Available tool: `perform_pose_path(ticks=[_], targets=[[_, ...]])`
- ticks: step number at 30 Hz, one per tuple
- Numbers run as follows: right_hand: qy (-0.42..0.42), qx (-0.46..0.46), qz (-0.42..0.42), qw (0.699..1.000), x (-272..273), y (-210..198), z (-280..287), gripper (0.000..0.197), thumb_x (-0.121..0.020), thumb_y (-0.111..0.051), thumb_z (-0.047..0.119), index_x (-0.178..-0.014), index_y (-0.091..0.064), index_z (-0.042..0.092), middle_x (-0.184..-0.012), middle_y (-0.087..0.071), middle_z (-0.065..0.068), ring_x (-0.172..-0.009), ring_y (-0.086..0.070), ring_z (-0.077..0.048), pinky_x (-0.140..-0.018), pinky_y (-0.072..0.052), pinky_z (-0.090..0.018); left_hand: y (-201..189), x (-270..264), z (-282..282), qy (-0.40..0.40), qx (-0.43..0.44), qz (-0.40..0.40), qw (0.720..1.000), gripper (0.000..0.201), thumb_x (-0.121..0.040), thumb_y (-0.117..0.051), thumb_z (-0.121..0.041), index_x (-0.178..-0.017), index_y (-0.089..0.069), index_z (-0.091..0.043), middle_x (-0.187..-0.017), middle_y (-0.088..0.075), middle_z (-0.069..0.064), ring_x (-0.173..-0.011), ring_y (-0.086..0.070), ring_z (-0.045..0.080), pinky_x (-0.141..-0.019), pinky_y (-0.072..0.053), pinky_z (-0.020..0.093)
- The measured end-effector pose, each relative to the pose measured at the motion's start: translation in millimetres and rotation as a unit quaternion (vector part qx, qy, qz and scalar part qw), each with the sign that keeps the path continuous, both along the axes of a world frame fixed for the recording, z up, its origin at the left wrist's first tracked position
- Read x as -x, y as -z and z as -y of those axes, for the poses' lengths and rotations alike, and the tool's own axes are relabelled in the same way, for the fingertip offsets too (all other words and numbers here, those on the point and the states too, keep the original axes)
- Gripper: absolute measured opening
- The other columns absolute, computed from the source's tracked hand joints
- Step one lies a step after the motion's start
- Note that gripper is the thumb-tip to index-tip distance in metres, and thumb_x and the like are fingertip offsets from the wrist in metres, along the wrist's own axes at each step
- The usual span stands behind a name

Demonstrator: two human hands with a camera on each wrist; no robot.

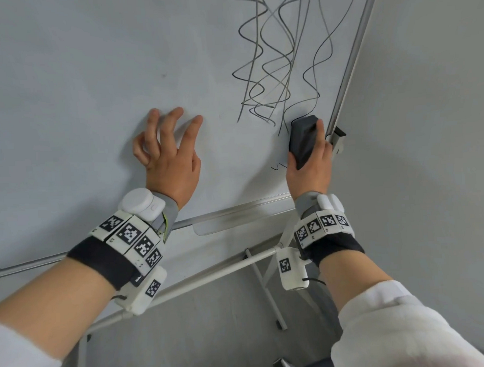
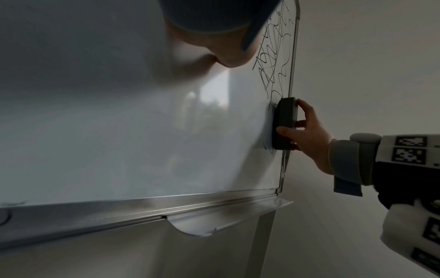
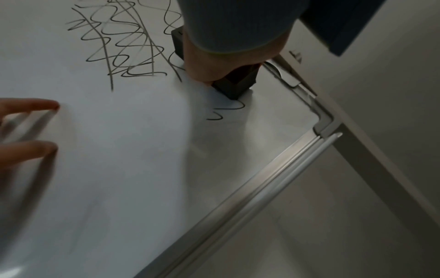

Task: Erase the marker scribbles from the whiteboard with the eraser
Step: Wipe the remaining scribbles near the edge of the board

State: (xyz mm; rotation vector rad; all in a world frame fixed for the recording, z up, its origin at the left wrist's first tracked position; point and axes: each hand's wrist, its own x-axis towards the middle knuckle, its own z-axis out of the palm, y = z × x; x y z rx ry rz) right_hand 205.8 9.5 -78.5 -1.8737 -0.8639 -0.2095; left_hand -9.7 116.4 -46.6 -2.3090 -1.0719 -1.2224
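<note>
Black wavy scribbles (image 1: 279,59) cover the right part of the whiteboard (image 1: 78,79). My right hand (image 1: 311,155) grips a dark grey block eraser (image 1: 303,141) and holds it flat against the board near the right frame, at the scribbles' lower end. A small leftover squiggle (image 1: 277,167) lies just below the eraser (image 3: 234,87). My left hand (image 1: 170,147) rests on the bare board to the left, its fingers spread and bent, fingertips touching the surface. From the left wrist view the eraser (image 2: 284,124) stands on edge against the board with the right hand (image 2: 307,135) around it.
An aluminium frame edges the board on the right (image 1: 351,56) and along the bottom (image 1: 231,211), with a shallow marker tray (image 2: 228,218) under the bottom rail. White stand legs (image 1: 211,270) run below. A plain wall (image 1: 432,119) lies to the right.
</note>
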Motion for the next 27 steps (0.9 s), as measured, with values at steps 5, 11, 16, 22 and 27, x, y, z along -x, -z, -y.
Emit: perform_pose_path(ticks=[5,11,16,22,27], targets=[[-0.041,0.011,-0.009,0.999,29.9,8.7,-4.2,0.081,-0.082,-0.067,0.018,-0.149,-0.021,0.025,-0.129,-0.043,-0.006,-0.112,-0.047,-0.025,-0.09,-0.039,-0.032,1.6,-1.3,1.9,-0.012,0.014,0.002,1.0,0.059,-0.075,-0.049,-0.006,-0.13,-0.042,-0.028,-0.139,-0.019,0.0,-0.133,-0.01,0.028,-0.1,-0.019,0.053],[-0.084,0.037,0.008,0.996,42.1,15.3,-1.8,0.077,-0.081,-0.069,0.021,-0.146,-0.028,0.024,-0.127,-0.046,-0.006,-0.107,-0.051,-0.027,-0.086,-0.043,-0.035,0.9,-1.3,2.6,-0.009,0.004,0.002,1.0,0.059,-0.076,-0.048,-0.006,-0.13,-0.042,-0.028,-0.138,-0.02,-0.001,-0.133,-0.012,0.026,-0.101,-0.015,0.048],[-0.043,0.026,-0.047,0.998,15.1,12.2,8.5,0.077,-0.083,-0.066,0.019,-0.146,-0.023,0.031,-0.136,-0.04,0.0,-0.117,-0.045,-0.019,-0.094,-0.038,-0.029,0.9,-0.7,2.5,-0.007,-0.008,-0.004,1.0,0.06,-0.074,-0.049,-0.006,-0.129,-0.041,-0.028,-0.138,-0.021,-0.001,-0.132,-0.015,0.024,-0.099,-0.013,0.042],[-0.009,0.021,-0.083,0.996,11.9,9.0,10.7,0.079,-0.083,-0.065,0.019,-0.146,-0.019,0.033,-0.137,-0.039,0.002,-0.119,-0.045,-0.018,-0.091,-0.039,-0.029,0.7,-0.4,4.9,-0.013,-0.005,-0.007,1.0,0.059,-0.075,-0.046,-0.007,-0.129,-0.041,-0.028,-0.138,-0.02,-0.001,-0.131,-0.013,0.024,-0.098,-0.013,0.043],[-0.077,0.045,-0.036,0.995,45.6,11.5,0.6,0.078,-0.083,-0.068,0.026,-0.146,-0.022,0.031,-0.128,-0.044,-0.003,-0.108,-0.051,-0.023,-0.086,-0.041,-0.031,0.7,0.7,5.4,-0.015,0.006,-0.01,1.0,0.058,-0.076,-0.044,-0.008,-0.13,-0.041,-0.028,-0.139,-0.019,-0.001,-0.132,-0.012,0.025,-0.099,-0.016,0.046]])
